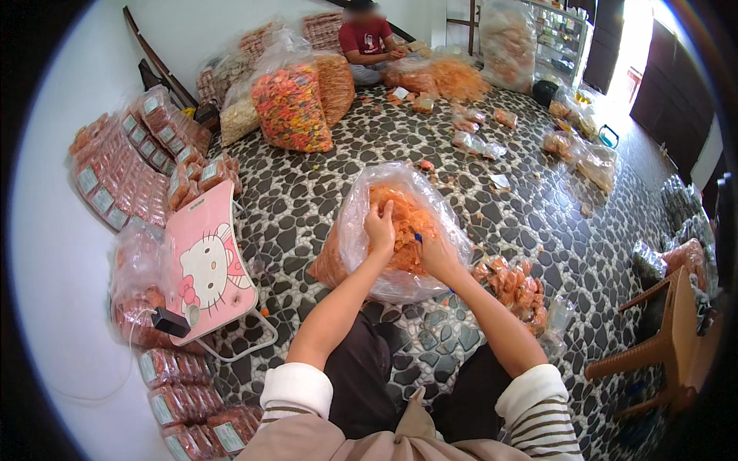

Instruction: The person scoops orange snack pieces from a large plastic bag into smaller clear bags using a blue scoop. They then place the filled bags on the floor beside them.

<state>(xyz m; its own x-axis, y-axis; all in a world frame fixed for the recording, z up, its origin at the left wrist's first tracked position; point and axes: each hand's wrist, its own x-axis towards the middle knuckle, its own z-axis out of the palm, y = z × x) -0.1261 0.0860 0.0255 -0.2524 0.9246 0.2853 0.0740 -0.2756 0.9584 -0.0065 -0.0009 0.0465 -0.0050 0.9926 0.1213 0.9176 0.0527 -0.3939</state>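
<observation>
In front of my legs stands a large clear plastic bag (353,219), its mouth spread wide and folded outward. Thin orange chips (410,201) fill it, many of them broken. My left hand (380,227) is over the left part of the chips with thumb and fingers raised; whether something small is pinched there cannot be made out. My right hand (436,252) reaches in from the right side and grips a small blue object (417,236) with a dark tip, perhaps a tool. Small filled packets (513,288) lie in a heap on the floor right of the bag.
A pink folding table (216,259) leans at left beside stacked packets (130,184). Big bags of coloured crackers (293,106) stand behind. A seated person (369,43) works at the back near an orange heap (455,78). A brown plastic chair (663,340) lies at right.
</observation>
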